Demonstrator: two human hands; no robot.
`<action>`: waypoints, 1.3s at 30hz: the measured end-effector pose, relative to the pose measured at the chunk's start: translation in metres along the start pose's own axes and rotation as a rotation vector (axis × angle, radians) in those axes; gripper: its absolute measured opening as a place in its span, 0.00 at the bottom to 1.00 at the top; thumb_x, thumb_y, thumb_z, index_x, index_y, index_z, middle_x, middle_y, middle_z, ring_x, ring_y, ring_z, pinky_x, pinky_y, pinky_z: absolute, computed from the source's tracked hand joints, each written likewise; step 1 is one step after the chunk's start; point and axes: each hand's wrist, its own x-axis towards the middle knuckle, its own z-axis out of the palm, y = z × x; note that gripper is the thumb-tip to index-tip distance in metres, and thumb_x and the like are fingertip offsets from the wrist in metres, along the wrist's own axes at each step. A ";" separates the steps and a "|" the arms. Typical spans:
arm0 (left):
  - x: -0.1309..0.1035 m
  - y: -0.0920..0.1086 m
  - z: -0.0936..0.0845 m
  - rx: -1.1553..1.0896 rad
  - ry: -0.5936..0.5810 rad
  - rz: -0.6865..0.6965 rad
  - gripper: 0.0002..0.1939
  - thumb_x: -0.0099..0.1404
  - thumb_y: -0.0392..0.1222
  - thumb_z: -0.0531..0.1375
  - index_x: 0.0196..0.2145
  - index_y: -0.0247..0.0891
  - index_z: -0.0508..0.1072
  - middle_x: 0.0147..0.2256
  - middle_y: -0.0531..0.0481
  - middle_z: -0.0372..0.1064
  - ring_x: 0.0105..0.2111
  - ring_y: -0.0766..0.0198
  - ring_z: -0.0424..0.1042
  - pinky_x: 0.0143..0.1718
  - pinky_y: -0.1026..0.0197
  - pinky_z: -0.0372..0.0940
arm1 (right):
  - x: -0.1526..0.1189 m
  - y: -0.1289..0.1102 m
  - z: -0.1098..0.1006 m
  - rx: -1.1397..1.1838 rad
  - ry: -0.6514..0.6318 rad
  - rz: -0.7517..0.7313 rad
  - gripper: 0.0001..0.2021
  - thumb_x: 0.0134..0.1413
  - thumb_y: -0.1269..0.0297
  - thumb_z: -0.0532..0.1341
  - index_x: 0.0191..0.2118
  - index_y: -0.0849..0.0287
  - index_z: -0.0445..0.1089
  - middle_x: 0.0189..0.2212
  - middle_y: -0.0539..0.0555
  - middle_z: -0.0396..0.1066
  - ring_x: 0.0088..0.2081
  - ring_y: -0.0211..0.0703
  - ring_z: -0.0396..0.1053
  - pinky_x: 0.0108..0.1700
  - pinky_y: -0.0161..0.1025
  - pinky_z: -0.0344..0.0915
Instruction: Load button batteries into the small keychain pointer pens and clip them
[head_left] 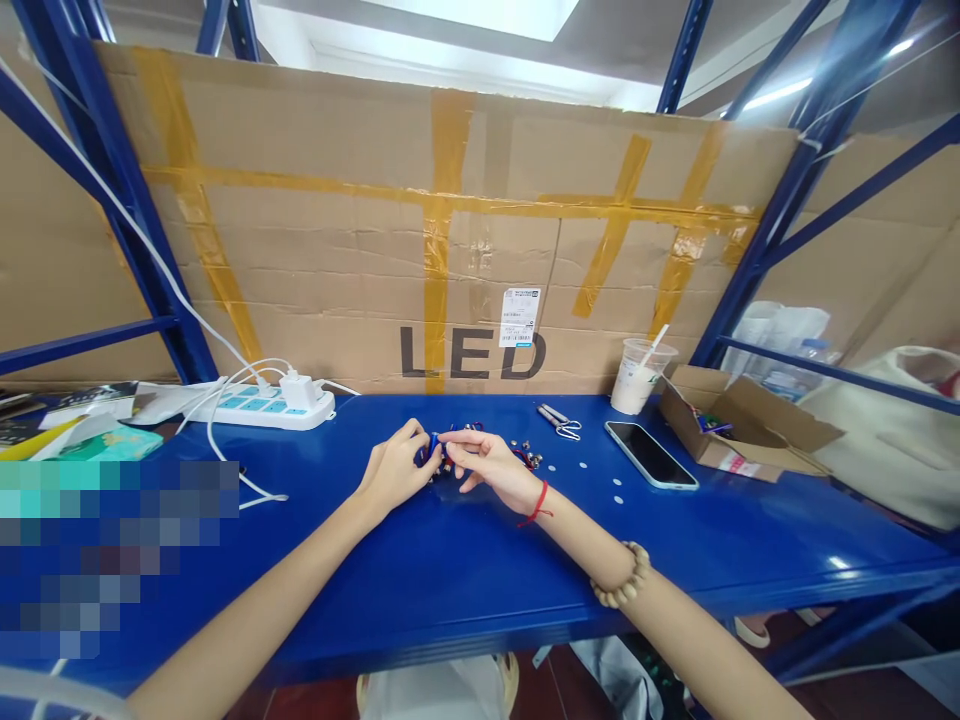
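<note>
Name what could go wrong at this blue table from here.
1. The cup with a straw stands close behind the phone; if knocked, it might spill onto it.
2. Small pale discs lie loose to the right of the right hand, so a sleeve or wrist could sweep them away.
3. A small blue item is at the left hand's fingertips; a slip might drop it among the small pieces around the hands.
</note>
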 end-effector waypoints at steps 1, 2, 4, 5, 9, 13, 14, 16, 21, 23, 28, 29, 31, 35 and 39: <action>0.000 0.000 0.000 0.004 0.008 0.008 0.16 0.63 0.46 0.49 0.22 0.36 0.66 0.31 0.53 0.64 0.27 0.72 0.66 0.23 0.70 0.56 | 0.000 0.000 0.001 -0.007 0.002 -0.001 0.20 0.39 0.53 0.66 0.40 0.58 0.73 0.27 0.48 0.65 0.24 0.29 0.62 0.21 0.28 0.67; 0.001 -0.001 0.000 0.009 0.019 0.013 0.16 0.63 0.46 0.49 0.23 0.36 0.66 0.31 0.53 0.64 0.27 0.71 0.66 0.23 0.71 0.56 | 0.000 -0.001 0.002 -0.013 0.005 -0.006 0.20 0.40 0.52 0.65 0.39 0.58 0.73 0.26 0.48 0.65 0.23 0.28 0.61 0.21 0.28 0.67; 0.001 -0.002 -0.001 0.018 0.053 0.014 0.15 0.63 0.46 0.49 0.24 0.36 0.67 0.31 0.52 0.64 0.27 0.71 0.66 0.22 0.71 0.57 | -0.001 -0.004 0.002 -0.024 0.010 -0.017 0.20 0.42 0.50 0.64 0.39 0.58 0.73 0.25 0.47 0.62 0.21 0.28 0.59 0.20 0.28 0.66; 0.002 -0.002 -0.002 0.021 0.077 0.009 0.15 0.64 0.46 0.49 0.25 0.36 0.67 0.31 0.52 0.64 0.27 0.71 0.66 0.22 0.71 0.57 | -0.001 -0.005 0.001 -0.026 0.014 -0.024 0.20 0.43 0.50 0.63 0.39 0.58 0.73 0.24 0.46 0.60 0.20 0.27 0.58 0.20 0.28 0.66; 0.004 -0.004 -0.006 0.040 0.178 -0.033 0.14 0.66 0.45 0.47 0.35 0.38 0.69 0.36 0.50 0.64 0.30 0.70 0.66 0.23 0.70 0.59 | 0.002 -0.013 -0.013 -0.027 0.109 -0.088 0.21 0.48 0.48 0.59 0.40 0.60 0.72 0.16 0.41 0.46 0.15 0.25 0.46 0.18 0.28 0.62; 0.003 -0.003 -0.006 0.047 0.178 -0.031 0.13 0.66 0.46 0.47 0.37 0.38 0.68 0.38 0.49 0.63 0.32 0.68 0.67 0.24 0.69 0.60 | 0.007 -0.015 -0.034 -0.133 0.271 -0.174 0.24 0.50 0.45 0.56 0.38 0.63 0.72 0.14 0.40 0.41 0.14 0.27 0.41 0.16 0.30 0.58; 0.003 -0.002 -0.005 0.044 0.167 -0.021 0.13 0.66 0.45 0.47 0.35 0.38 0.69 0.37 0.49 0.63 0.32 0.68 0.67 0.24 0.69 0.60 | 0.008 -0.014 -0.039 -0.201 0.315 -0.185 0.25 0.50 0.44 0.54 0.37 0.63 0.73 0.13 0.41 0.41 0.14 0.28 0.42 0.17 0.31 0.58; 0.002 0.000 -0.004 0.035 0.145 -0.001 0.13 0.65 0.45 0.48 0.32 0.37 0.68 0.36 0.49 0.63 0.32 0.68 0.67 0.25 0.69 0.61 | 0.009 -0.011 -0.046 -0.426 0.403 -0.211 0.25 0.51 0.44 0.52 0.34 0.62 0.74 0.12 0.42 0.45 0.14 0.30 0.46 0.18 0.32 0.56; 0.000 0.005 -0.004 0.006 0.118 0.027 0.14 0.65 0.44 0.48 0.26 0.36 0.66 0.35 0.50 0.63 0.30 0.70 0.66 0.25 0.70 0.60 | 0.009 -0.004 -0.049 -1.122 0.369 -0.255 0.13 0.52 0.55 0.57 0.28 0.56 0.75 0.23 0.49 0.69 0.23 0.35 0.62 0.24 0.32 0.54; 0.000 0.005 -0.004 0.000 0.125 0.027 0.14 0.65 0.44 0.49 0.25 0.36 0.65 0.34 0.50 0.62 0.30 0.70 0.65 0.24 0.70 0.60 | 0.007 -0.002 -0.046 -1.262 0.283 -0.234 0.09 0.50 0.57 0.59 0.30 0.52 0.75 0.29 0.49 0.72 0.27 0.35 0.65 0.25 0.32 0.54; 0.000 0.005 -0.004 -0.019 0.129 0.044 0.15 0.64 0.43 0.50 0.22 0.36 0.63 0.34 0.50 0.62 0.31 0.70 0.65 0.24 0.70 0.59 | 0.007 0.005 -0.043 -1.378 0.131 -0.188 0.07 0.50 0.57 0.61 0.32 0.48 0.76 0.35 0.49 0.70 0.35 0.38 0.67 0.27 0.32 0.56; 0.000 0.006 -0.004 -0.026 0.125 0.048 0.15 0.64 0.43 0.51 0.22 0.36 0.62 0.33 0.50 0.62 0.31 0.70 0.65 0.24 0.70 0.59 | 0.008 0.007 -0.043 -1.379 0.122 -0.191 0.07 0.50 0.57 0.61 0.33 0.48 0.75 0.36 0.50 0.69 0.38 0.39 0.67 0.29 0.32 0.57; -0.001 0.007 -0.004 -0.037 0.113 0.053 0.14 0.64 0.43 0.51 0.22 0.36 0.63 0.33 0.50 0.61 0.31 0.69 0.65 0.25 0.70 0.60 | 0.009 0.011 -0.044 -1.374 0.115 -0.207 0.06 0.50 0.58 0.61 0.33 0.48 0.75 0.36 0.50 0.68 0.42 0.40 0.65 0.33 0.34 0.59; -0.001 0.006 -0.002 -0.047 0.100 0.061 0.13 0.64 0.44 0.51 0.25 0.36 0.65 0.35 0.50 0.61 0.32 0.69 0.66 0.29 0.68 0.63 | 0.010 0.013 -0.043 -1.350 0.127 -0.220 0.05 0.49 0.59 0.62 0.31 0.49 0.75 0.37 0.51 0.67 0.45 0.43 0.64 0.37 0.37 0.62; -0.001 0.002 0.003 -0.081 0.119 0.081 0.10 0.65 0.45 0.51 0.31 0.38 0.67 0.35 0.50 0.61 0.34 0.68 0.67 0.35 0.66 0.65 | 0.010 0.010 -0.040 -1.327 0.147 -0.207 0.04 0.48 0.61 0.62 0.29 0.51 0.74 0.37 0.52 0.67 0.45 0.44 0.64 0.35 0.37 0.62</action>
